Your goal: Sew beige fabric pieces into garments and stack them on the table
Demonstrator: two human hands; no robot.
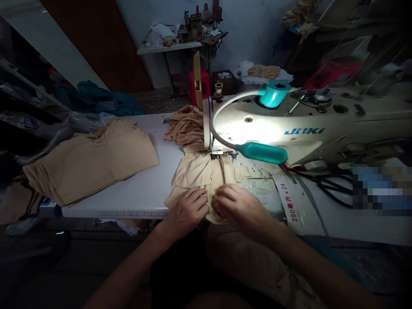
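Note:
A piece of beige fabric [196, 169] lies under the needle area of a white JUKI sewing machine [273, 126] and runs down to the table's front edge. Fingers curled, my left hand [192, 208] grips the fabric near that edge. My right hand [240, 206] pinches the same fabric just to the right, its fingertips partly hidden by the hand. Right of the presser foot, a small beige strip [242, 174] rests on the machine bed. Bunched beige cloth [186, 124] sits behind the fabric, left of the machine head.
A stack of beige fabric pieces [96, 161] lies on the table's left. A teal lamp [264, 153] on a bent neck lights the machine. Black cables [334, 186] lie at right. Behind stand a red stool [199, 86] and another sewing machine [193, 25].

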